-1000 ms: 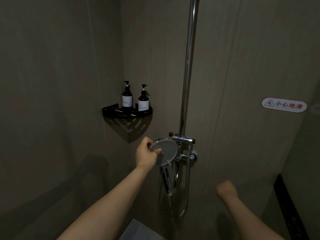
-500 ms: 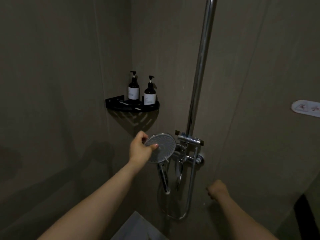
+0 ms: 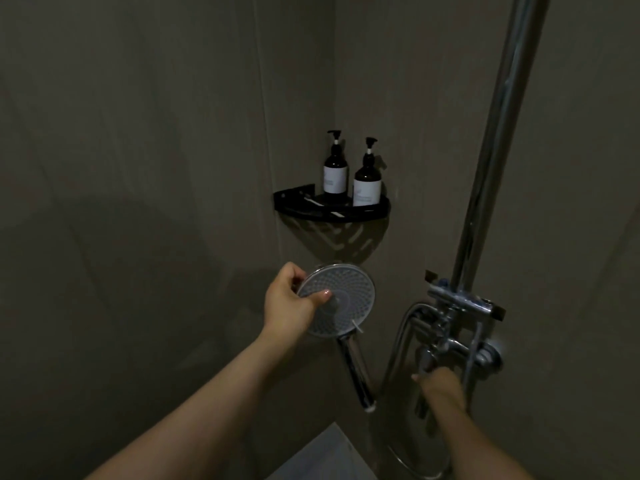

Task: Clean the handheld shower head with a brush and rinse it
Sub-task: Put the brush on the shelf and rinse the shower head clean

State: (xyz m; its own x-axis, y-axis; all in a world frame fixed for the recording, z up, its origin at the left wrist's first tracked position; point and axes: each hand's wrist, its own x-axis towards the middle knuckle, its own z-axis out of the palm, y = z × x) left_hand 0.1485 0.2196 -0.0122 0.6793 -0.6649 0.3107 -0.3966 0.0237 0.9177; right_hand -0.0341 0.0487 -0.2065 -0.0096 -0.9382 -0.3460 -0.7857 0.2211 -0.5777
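Pinching the rim of the shower head (image 3: 341, 299), my left hand (image 3: 287, 301) holds it face-up beside the tap (image 3: 453, 327). My right hand (image 3: 441, 382) curls around a lever below the tap. Two bottles (image 3: 367, 183) stand on the corner shelf (image 3: 329, 211).

Dim shower stall, grey-brown panel walls (image 3: 138, 133). Black corner shelf (image 3: 377, 210) mounted where the two walls meet. Two dark pump bottles with pale labels stand upright on it: left bottle (image 3: 335, 169) toward the back corner, right bottle (image 3: 367, 178) at the shelf's right front edge, just beside each other. Small pale item lying flat at the shelf's left end, can't identify. Shelf shadow on the wall below.
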